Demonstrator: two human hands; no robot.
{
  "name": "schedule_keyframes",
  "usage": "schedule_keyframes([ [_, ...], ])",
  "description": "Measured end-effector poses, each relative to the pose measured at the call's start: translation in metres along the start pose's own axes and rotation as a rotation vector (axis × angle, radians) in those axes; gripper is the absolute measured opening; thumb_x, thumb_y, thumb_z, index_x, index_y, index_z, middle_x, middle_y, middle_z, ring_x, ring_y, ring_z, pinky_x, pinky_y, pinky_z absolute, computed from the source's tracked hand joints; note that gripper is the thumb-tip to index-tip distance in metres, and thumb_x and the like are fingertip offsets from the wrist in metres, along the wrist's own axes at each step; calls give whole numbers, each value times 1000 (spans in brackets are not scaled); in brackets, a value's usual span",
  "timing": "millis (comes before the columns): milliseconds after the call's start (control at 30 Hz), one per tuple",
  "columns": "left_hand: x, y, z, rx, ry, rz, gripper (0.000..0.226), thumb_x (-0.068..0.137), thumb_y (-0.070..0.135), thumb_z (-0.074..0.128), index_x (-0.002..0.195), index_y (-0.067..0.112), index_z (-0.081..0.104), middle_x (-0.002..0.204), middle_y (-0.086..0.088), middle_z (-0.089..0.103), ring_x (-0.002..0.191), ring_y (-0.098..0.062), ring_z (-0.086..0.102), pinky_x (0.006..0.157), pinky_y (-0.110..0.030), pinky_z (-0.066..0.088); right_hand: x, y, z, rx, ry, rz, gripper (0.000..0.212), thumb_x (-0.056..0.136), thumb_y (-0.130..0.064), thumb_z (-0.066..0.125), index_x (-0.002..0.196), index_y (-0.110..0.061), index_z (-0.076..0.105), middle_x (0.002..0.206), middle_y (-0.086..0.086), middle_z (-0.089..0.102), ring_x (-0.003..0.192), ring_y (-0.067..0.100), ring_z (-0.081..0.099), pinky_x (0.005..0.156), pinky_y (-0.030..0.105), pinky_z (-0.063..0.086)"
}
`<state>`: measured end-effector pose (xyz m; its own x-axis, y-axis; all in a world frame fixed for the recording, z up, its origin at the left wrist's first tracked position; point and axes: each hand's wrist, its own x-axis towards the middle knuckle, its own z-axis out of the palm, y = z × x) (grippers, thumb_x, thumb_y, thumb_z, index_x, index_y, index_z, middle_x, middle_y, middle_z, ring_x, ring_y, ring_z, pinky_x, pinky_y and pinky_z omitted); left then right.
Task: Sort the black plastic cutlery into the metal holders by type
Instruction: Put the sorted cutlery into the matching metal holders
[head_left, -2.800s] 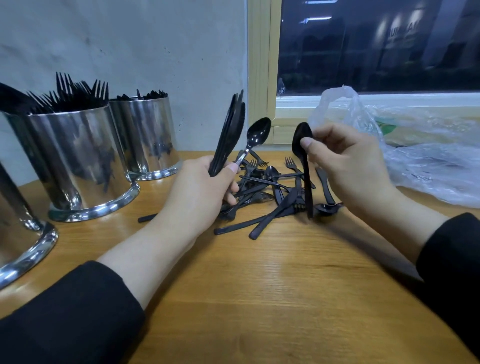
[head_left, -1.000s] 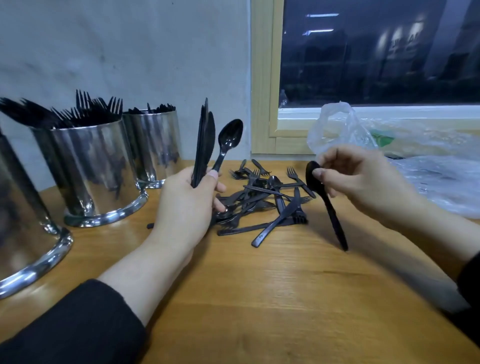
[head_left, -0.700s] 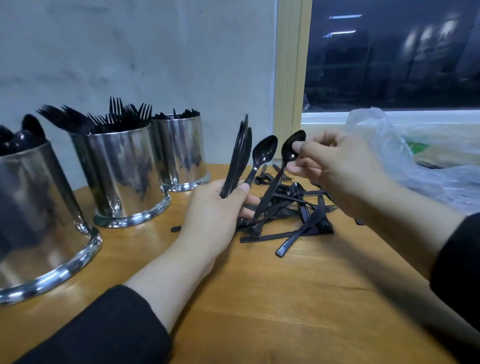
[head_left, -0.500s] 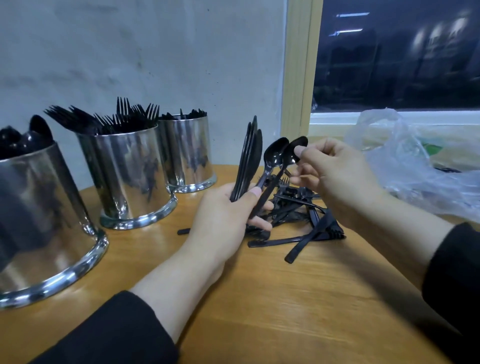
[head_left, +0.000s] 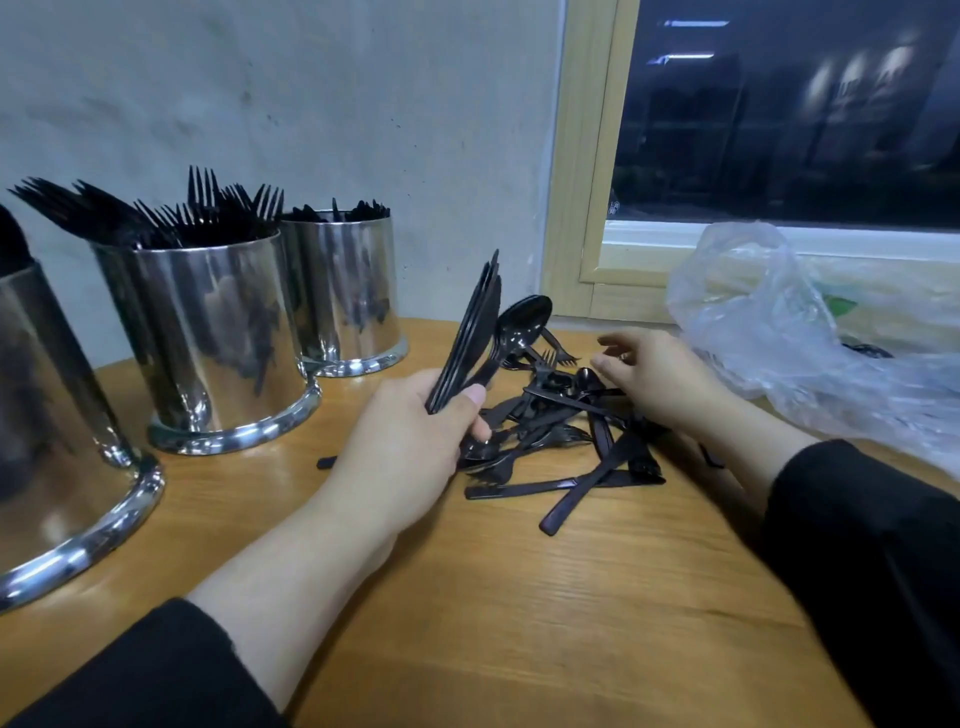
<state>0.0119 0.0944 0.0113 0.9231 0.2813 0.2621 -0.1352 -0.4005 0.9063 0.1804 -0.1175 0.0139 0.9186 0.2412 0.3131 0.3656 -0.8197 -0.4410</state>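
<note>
Three metal holders are standing along the left of the wooden table (head_left: 519, 623). The nearest holder (head_left: 57, 441) is cut off by the left frame edge, and its contents are only showing as a dark shape at the rim. The middle holder (head_left: 208, 338) is carrying forks (head_left: 171, 218), tines up and fanning out to the left. The far holder (head_left: 345, 291), nearest the wall, is holding black cutlery whose tips are barely clearing the rim; the type cannot be told.

The left hand (head_left: 400, 452) is gripping a bundle of knives (head_left: 470, 332) with thumb and fingers curled round the handles, blades pointing up and tilting slightly to the right. The same hand is also holding spoons (head_left: 519, 325) just beside the knives, bowls up; the bowls are overlapping, so the count is uncertain.

The right hand (head_left: 660, 379) is reaching over the far side of the loose cutlery pile (head_left: 561, 436), fingers extended and spread, holding nothing that can be seen. Whether the fingertips are touching the pile cannot be told.

The pile is lying on the table between the two hands, a tangle of forks, knives and spoons, with several handles sticking out toward the near edge.

A clear plastic bag (head_left: 779, 332) is lying crumpled at the right, just beyond the right hand, below the window (head_left: 779, 114) with its pale wooden frame. Both forearms are showing black sleeves (head_left: 857, 561).
</note>
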Motion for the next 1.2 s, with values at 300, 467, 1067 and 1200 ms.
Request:
schedule_keyframes([
  [300,6,-6,-2,-48,26,4,24,103,30,55,94,17,73,77,-7,71,52,-19,43,53,-33,34,19,5,22,-40,-105,47,26,89,-43,67,105,-24,74,101,2,74,100,26,64,98,49,48],
  [467,6,-6,-4,-30,32,4,27,102,32,55,92,15,73,85,-19,70,52,-19,44,56,-33,36,13,2,17,174,-61,76,16,90,-29,69,84,-14,72,78,3,71,69,17,65,57,26,51],
  [1067,8,3,-12,-241,210,-63,18,103,21,53,99,20,70,78,-1,75,59,-16,69,87,-46,59,-22,-79,-31,806,418,-161,10,97,-19,62,99,-11,67,91,7,71,77,15,72,70,30,61],
  [1200,5,9,-11,-218,180,-63,17,103,23,54,102,23,70,86,2,77,71,-10,75,68,-18,45,-30,-98,-18,989,306,-115,6,95,-17,65,93,-12,68,82,6,71,70,19,66,65,27,54],
])
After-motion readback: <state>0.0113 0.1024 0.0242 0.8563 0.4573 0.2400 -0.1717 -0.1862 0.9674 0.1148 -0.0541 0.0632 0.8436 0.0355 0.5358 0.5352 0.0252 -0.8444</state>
